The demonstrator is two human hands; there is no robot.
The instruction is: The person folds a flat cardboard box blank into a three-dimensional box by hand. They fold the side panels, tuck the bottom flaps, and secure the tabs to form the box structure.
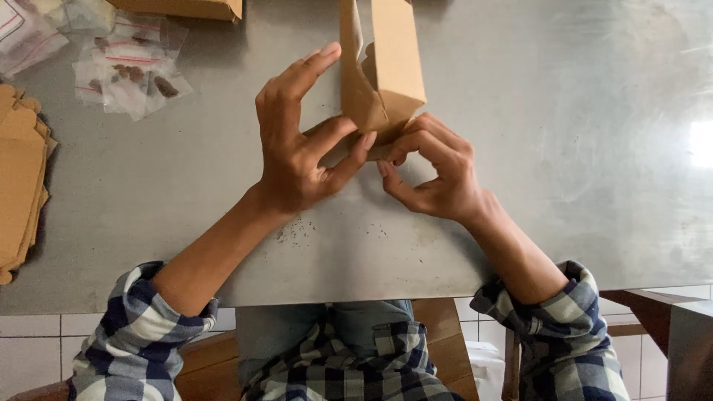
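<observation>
A brown cardboard box (390, 67) stands tilted on the grey metal table (564, 148), its lower end folded toward me. My left hand (297, 148) holds that lower end from the left, thumb pressed on a flap and fingers spread upward along the box's side. From the right, my right hand (434, 171) pinches the same folded flap between thumb and fingertips. The two thumbs nearly meet under the box. The box's upper part runs out of the top of the view.
A stack of flat brown cardboard blanks (21, 178) lies at the left table edge. Small clear plastic bags with dark contents (130, 70) sit at the upper left. Another brown box (186, 7) lies at the top edge. Dark crumbs (297, 232) dot the table near my wrists.
</observation>
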